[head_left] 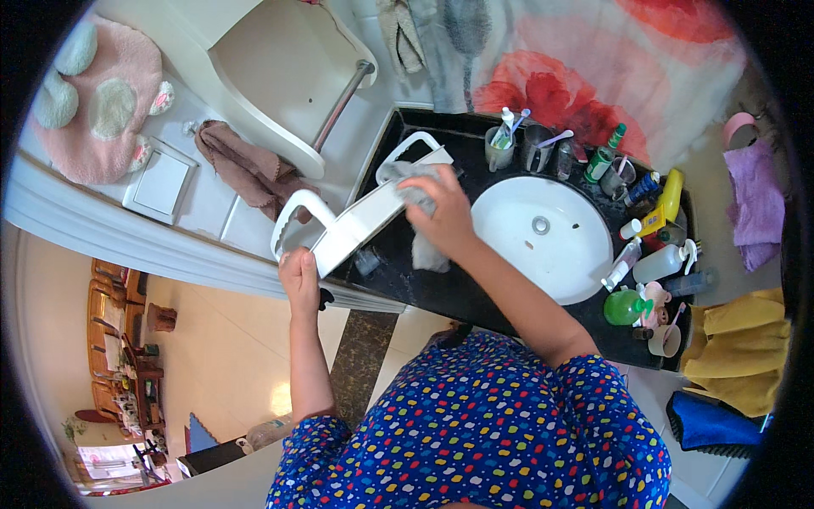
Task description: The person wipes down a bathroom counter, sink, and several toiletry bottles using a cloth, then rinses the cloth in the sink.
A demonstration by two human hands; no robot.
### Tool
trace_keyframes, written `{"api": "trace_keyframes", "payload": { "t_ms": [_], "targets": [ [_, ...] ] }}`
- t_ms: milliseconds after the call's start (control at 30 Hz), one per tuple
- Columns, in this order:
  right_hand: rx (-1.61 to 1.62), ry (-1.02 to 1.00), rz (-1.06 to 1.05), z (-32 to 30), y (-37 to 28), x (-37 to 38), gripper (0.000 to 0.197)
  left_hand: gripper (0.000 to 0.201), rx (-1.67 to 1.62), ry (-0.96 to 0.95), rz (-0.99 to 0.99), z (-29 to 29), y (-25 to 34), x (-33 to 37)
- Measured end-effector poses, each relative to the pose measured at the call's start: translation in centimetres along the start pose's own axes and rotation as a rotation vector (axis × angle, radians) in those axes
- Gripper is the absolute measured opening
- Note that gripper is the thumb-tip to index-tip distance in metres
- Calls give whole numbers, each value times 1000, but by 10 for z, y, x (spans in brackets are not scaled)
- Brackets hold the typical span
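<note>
My left hand [298,276] is closed round the near end of a long white plastic rack [358,224] with curved arms at both ends. I hold the rack tilted above the left part of a black countertop [398,284]. My right hand [447,212] is bent round a grey cloth [415,197] and presses it against the rack's upper side, towards the far end. Part of the cloth hangs below my fingers. Right of my right forearm lies a white oval sink [500,246], with small bits near its drain.
Cups with toothbrushes [500,148], a green bottle [600,161], a yellow bottle [670,199] and a green pump bottle [626,307] crowd the sink's back and right rim. A brown towel [246,165] hangs at left, a yellow towel [738,348] at right. A white cabinet [280,68] stands behind.
</note>
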State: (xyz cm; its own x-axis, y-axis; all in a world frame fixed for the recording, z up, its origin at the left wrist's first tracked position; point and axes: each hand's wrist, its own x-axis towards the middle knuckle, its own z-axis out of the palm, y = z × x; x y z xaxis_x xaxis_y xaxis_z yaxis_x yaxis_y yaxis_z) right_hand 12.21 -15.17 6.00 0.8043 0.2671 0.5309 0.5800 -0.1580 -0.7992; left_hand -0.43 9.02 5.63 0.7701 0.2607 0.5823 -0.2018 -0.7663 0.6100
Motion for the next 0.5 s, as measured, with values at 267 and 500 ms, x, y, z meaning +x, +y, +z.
{"api": "trace_keyframes", "payload": {
  "t_ms": [267, 500],
  "targets": [
    [-13, 184, 200, -15, 132, 37, 28, 51, -28, -28, 42, 12, 11, 1],
    [407, -111, -22, 9, -6, -5, 28, 44, -129, 125, -253, -6, -14, -24]
  ]
}}
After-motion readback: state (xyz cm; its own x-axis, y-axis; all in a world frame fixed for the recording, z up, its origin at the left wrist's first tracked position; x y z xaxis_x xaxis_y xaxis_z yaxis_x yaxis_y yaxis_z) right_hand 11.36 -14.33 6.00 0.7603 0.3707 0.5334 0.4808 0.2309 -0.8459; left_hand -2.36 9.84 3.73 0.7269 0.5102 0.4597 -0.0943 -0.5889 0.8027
